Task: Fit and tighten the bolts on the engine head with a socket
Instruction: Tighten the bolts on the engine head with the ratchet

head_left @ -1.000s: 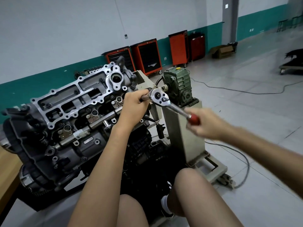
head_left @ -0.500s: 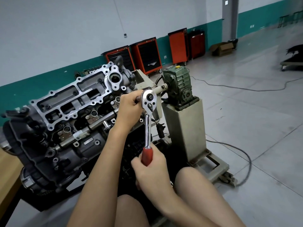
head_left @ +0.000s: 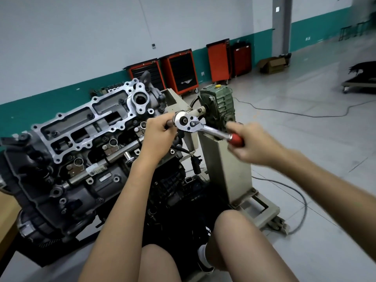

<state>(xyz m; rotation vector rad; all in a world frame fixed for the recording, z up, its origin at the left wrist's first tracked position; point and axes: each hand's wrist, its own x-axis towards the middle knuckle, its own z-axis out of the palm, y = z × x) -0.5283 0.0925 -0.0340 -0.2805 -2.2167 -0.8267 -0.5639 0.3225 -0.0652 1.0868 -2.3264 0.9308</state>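
apparently mid-tightening a hidden bolt on the engine head (head_left: 85,127), left hand (head_left: 159,137) fingers clamped round the socket shaft (head_left: 169,123), right hand (head_left: 252,146) fingers round the ratchet handle (head_left: 236,138); others likely remaining.

1. The ratchet (head_left: 191,124) has turned: half a second ago its handle hung straight down from the head, and now it points to the right and slightly down, almost as it did one second ago.
2. The right hand (head_left: 250,145), which grips the red grip (head_left: 237,139), is no longer low above the knees (head_left: 234,222). It is now up on the right, just below the green gearbox (head_left: 218,104).
3. The right hand now looks blurred.
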